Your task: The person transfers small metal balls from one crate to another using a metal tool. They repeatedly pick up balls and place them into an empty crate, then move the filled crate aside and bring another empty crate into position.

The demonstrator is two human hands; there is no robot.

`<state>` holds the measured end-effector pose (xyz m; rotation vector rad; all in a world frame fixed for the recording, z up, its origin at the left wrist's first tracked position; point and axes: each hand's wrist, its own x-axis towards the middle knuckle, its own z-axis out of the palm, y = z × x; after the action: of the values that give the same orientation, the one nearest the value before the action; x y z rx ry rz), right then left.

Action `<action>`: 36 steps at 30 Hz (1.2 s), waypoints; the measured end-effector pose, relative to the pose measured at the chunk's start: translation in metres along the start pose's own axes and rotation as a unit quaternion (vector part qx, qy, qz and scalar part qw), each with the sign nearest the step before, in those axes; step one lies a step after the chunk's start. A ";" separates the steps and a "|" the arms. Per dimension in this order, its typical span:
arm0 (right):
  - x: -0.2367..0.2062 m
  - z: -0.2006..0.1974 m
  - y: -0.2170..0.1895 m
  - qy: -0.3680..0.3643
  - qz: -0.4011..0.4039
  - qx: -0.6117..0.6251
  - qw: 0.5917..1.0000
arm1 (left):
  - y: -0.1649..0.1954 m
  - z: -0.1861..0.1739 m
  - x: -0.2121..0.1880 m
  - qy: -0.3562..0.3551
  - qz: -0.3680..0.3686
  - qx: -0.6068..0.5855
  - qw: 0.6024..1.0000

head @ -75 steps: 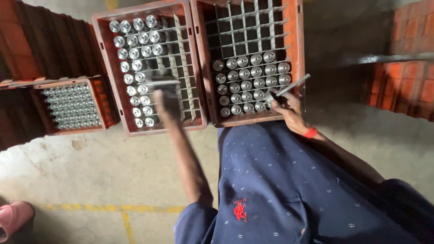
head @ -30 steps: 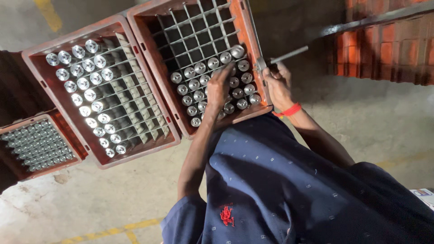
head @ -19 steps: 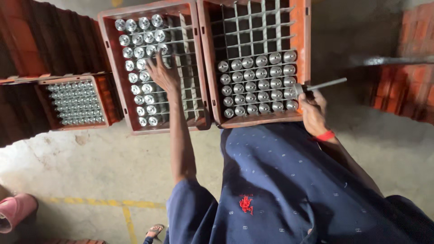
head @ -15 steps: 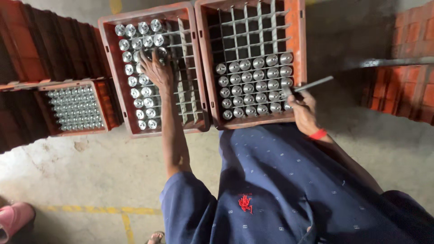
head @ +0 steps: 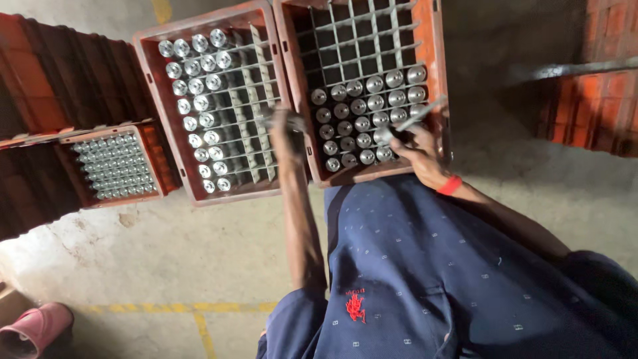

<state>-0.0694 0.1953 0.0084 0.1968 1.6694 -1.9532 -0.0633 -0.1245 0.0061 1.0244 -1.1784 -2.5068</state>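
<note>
Two red crates stand side by side on the concrete floor in front of me. The left crate [head: 147,80] has capped bottles [head: 196,86] in its left columns. The right crate [head: 435,60] has capped bottles [head: 362,123] in its near rows and empty cells farther back. My left hand [head: 286,129] is blurred over the wall between the crates and appears closed on a bottle. At the right crate's near right corner, my right hand [head: 415,149] grips a thin metal tool [head: 425,110] above the bottle caps.
A smaller-looking crate [head: 169,159] full of capped bottles sits lower at the left, beside stacked dark red crates [head: 40,80]. More red crates [head: 598,106] and a metal bar [head: 571,68] are at the right. A pink shoe [head: 33,329] and a yellow floor line [head: 193,307] lie near.
My left hand has moved from over the left crate's bottles to the wall between the two crates. My right hand stays at the right crate's near corner with the tool.
</note>
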 end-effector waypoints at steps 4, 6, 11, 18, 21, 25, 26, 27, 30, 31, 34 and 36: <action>0.007 0.026 -0.032 -0.036 -0.034 -0.061 0.997 | -0.056 0.033 -0.048 -0.155 0.150 0.260 0.941; 0.008 0.031 -0.047 -0.057 -0.078 -0.047 0.994 | -0.069 0.050 -0.070 -0.129 0.123 0.401 0.898; -0.002 0.016 -0.060 -0.120 -0.155 -0.132 0.972 | -0.064 0.067 -0.093 -0.214 0.046 0.518 0.827; 0.002 -0.005 -0.022 -0.145 -0.098 -0.077 0.982 | -0.067 0.053 -0.079 -0.324 -0.075 0.490 0.806; 0.022 -0.013 -0.009 -0.007 -0.033 -0.006 0.999 | -0.063 0.047 -0.059 -0.316 -0.011 0.506 0.802; 0.048 -0.030 -0.013 0.080 -0.087 0.097 0.988 | -0.041 0.043 -0.009 -0.099 0.145 0.711 0.681; 0.049 -0.031 -0.012 0.077 -0.093 0.099 0.988 | -0.035 0.042 0.004 -0.077 0.213 0.742 0.631; 0.048 -0.031 -0.012 0.075 -0.099 0.100 0.987 | -0.031 0.041 0.013 -0.055 0.277 0.766 0.577; 0.046 -0.028 -0.013 0.091 -0.079 0.051 0.991 | -0.022 0.043 0.031 -0.052 0.466 0.755 0.458; 0.041 -0.025 -0.011 0.097 -0.061 0.027 0.993 | -0.021 0.043 0.034 -0.069 0.416 0.750 0.509; 0.031 -0.015 -0.009 0.078 -0.052 0.055 0.994 | -0.014 0.037 0.046 -0.078 0.251 0.718 0.645; 0.024 -0.014 -0.011 0.086 -0.053 0.000 0.995 | -0.004 0.020 0.053 -0.033 0.122 0.686 0.716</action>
<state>-0.0985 0.2016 0.0036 0.2893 1.8233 -2.0646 -0.1152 -0.1323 -0.0151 0.7786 -3.0126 -1.1022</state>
